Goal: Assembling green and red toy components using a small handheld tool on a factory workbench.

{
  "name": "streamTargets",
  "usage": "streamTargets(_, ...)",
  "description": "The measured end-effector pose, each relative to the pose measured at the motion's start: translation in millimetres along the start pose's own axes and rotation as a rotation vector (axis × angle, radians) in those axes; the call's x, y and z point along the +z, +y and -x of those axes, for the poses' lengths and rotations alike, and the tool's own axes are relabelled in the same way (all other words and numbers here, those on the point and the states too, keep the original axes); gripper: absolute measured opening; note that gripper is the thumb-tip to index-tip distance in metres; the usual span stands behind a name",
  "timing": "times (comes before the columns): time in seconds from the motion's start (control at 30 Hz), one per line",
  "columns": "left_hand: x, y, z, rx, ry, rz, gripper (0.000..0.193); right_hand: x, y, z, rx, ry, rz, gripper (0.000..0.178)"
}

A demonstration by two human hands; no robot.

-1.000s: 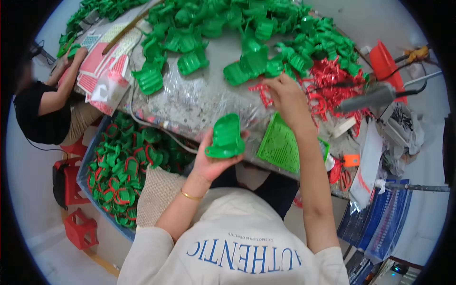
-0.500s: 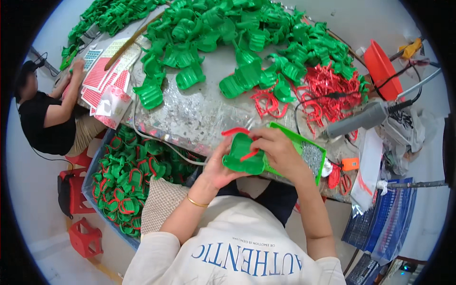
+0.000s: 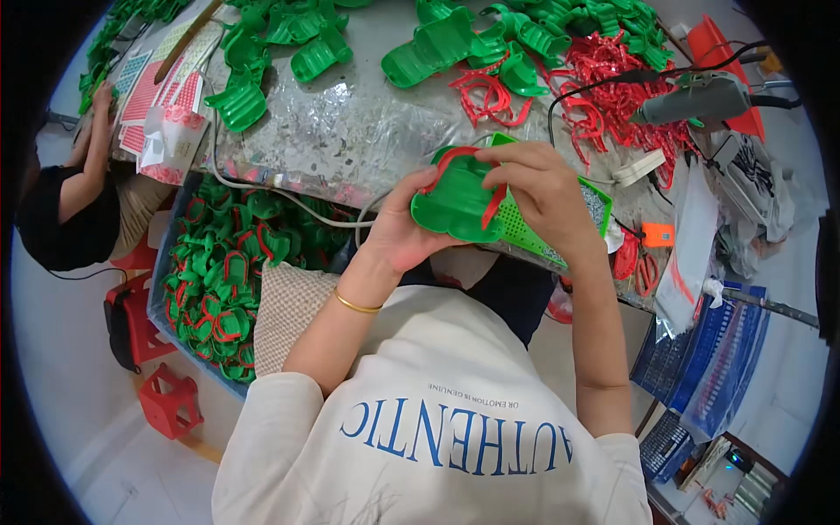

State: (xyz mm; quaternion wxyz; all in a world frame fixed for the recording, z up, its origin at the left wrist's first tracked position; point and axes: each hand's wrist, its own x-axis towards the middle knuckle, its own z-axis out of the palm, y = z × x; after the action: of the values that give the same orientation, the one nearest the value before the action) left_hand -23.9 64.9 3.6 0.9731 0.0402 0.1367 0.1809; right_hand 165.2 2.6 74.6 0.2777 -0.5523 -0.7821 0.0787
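Observation:
A green moulded plastic piece (image 3: pixel 451 203) rests tilted in my left hand (image 3: pixel 395 229), whose fingers and thumb grip its left side and underside. A curved red plastic strip (image 3: pixel 493 208) runs along the top and right edge of the piece. My right hand (image 3: pixel 544 197) pinches the strip at the upper right of the piece, fingers bent and close together. Just beyond and partly behind my right hand lies a bright green tray (image 3: pixel 523 229) with small metallic bits (image 3: pixel 594 208) in one section.
Loose green pieces (image 3: pixel 429 48) and a heap of red strips (image 3: pixel 612 83) cover the table's far side. A grey corded tool (image 3: pixel 696 103) and red scissors (image 3: pixel 646 274) lie right. Left stands a blue tub (image 3: pixel 159 325) of red-edged green pieces; a person (image 3: pixel 70 214) sits beyond.
The red strip, earlier sticking out loosely from the piece, now follows its edge. Both hands appear higher in view with the piece. The whole view has shifted, with the table moving upward.

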Motion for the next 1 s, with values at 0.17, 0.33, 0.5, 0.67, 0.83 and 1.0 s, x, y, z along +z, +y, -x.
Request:
streamTargets(0.17,-3.2,-5.7,2.0,0.044,0.038,-0.022,0.048,3.3,-28.2,9.6,0.618,0.293,-0.255,0.017)
streamTargets(0.33,4.7,-12.9,1.1,0.101,-0.014,-0.147,0.063,11.8,-34.3,16.1,0.900,0.099,-0.305,0.023)
streamTargets(0.5,3.0,-21.0,-2.4,0.254,-0.093,-0.261,0.087,24.4,-24.7,25.2,0.920,0.160,-0.410,0.019)
streamTargets(0.67,0.7,-18.7,2.9,0.263,-0.082,-0.291,0.091,28.2,-23.5,22.0,0.897,0.329,-0.657,0.012)
streamTargets(0.83,3.1,-19.6,2.6,0.275,-0.097,-0.314,0.091,32.0,-19.1,24.2,0.910,0.308,-0.668,0.012)
streamTargets(1.0,1.7,-20.0,3.4,0.256,-0.078,-0.361,0.092,29.1,-19.3,25.6,0.951,0.233,-0.665,0.015)
